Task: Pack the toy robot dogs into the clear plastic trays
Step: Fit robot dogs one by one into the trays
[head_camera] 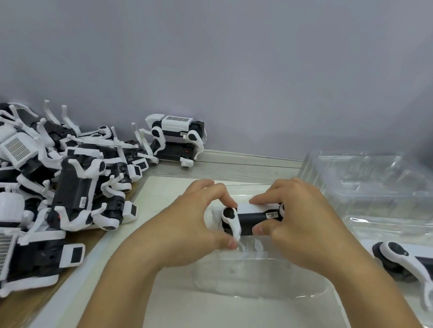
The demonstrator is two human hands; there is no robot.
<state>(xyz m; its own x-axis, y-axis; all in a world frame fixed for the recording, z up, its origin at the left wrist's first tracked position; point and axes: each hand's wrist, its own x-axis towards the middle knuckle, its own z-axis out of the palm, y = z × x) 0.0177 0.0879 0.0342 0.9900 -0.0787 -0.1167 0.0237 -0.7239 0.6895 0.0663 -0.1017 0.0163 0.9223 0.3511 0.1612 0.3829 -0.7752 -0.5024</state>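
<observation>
Centrally, both hands hold one toy robot dog (251,218) over a clear plastic tray (266,277) that lies on a pale board (199,316); the step in hand appears to be seating this dog into the tray's moulded cavity. The left hand (193,221) is curled closed around the dog's front end, its thumb tip and forefinger pinching near a white leg (233,225) that points down toward the tray. The right hand (306,221) is clamped on the dog's black body, fingers over the top edge and thumb pressed to the near side beside a small label. Whether the dog's feet already touch the tray floor cannot be told, as the clear plastic blurs the contact. The next move probably calls for aligning the legs with the recesses and pressing the body down evenly, then releasing. Left of the board, a heap of unpacked dogs (55,178) awaits, with one dog stacked atop another (177,140) against the wall. To the right, a stack of empty trays (378,185) stands behind a tray already holding a packed dog (408,259).
</observation>
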